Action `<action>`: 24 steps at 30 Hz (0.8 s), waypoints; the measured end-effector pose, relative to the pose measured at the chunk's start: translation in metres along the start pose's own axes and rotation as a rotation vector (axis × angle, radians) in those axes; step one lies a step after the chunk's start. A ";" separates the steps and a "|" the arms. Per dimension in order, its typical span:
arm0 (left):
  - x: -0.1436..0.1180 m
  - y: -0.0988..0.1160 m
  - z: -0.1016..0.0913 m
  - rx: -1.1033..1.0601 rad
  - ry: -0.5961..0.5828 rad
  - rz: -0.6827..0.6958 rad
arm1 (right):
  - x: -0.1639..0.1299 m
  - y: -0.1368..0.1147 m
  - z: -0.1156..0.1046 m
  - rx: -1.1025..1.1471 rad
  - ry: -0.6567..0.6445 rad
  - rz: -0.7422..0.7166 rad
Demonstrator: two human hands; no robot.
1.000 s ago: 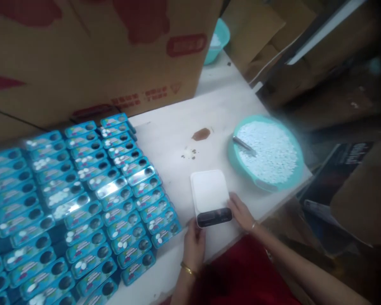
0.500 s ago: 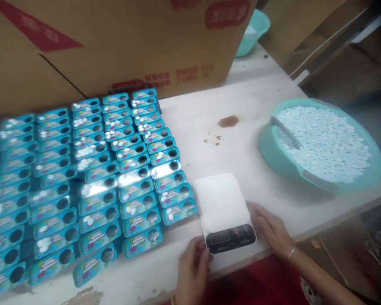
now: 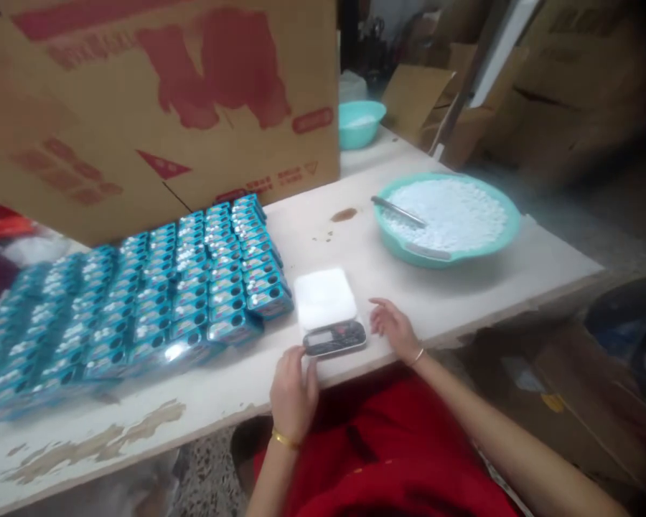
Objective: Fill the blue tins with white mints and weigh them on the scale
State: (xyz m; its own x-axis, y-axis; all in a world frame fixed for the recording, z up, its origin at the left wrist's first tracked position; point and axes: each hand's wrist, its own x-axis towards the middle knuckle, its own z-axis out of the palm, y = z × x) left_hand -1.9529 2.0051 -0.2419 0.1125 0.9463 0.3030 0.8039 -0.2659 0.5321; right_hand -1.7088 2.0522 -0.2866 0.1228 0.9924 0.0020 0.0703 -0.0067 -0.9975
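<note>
Left hand (image 3: 292, 391) fingertips hidden behind scale (image 3: 329, 312)

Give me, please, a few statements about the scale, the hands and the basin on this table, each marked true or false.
1. The left hand is at the near edge of the small scale. True.
2. A blue tin sits on the scale's white platform. False: the platform is bare.
3. The right hand grips the metal scoop. False: the scoop lies in the teal basin of white tablets; the hand rests open on the table beside the scale.
4. Rows of blue tins lie left of the scale. True.
5. The cardboard box stands behind the tins. True.
</note>
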 end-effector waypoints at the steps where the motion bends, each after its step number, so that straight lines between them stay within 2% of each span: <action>1: -0.001 0.009 0.000 0.021 -0.025 0.058 | -0.005 0.001 -0.002 0.021 0.012 -0.024; 5: 0.003 0.042 0.013 0.079 -0.231 0.198 | -0.022 0.003 -0.010 0.058 0.030 -0.090; 8: 0.010 0.055 0.026 0.202 -0.343 0.185 | -0.025 0.002 -0.014 0.075 0.006 -0.100; 12: 0.017 0.057 0.036 0.343 -0.458 0.128 | -0.024 -0.001 -0.015 0.105 -0.009 -0.098; 19: 0.024 0.060 0.034 0.241 -0.469 -0.005 | -0.019 -0.003 -0.014 -0.006 -0.026 -0.101; 22: 0.020 0.059 0.033 0.203 -0.471 0.051 | -0.030 -0.005 -0.019 -0.048 -0.040 -0.184; 24: 0.013 0.054 0.031 0.114 -0.430 0.109 | -0.051 -0.003 -0.024 -0.074 -0.052 -0.258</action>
State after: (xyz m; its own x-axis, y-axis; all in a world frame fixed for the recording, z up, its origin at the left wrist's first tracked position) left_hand -1.8895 2.0089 -0.2334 0.4130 0.9106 -0.0164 0.8305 -0.3692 0.4172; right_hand -1.6911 1.9983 -0.2819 0.0409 0.9674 0.2500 0.1646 0.2403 -0.9566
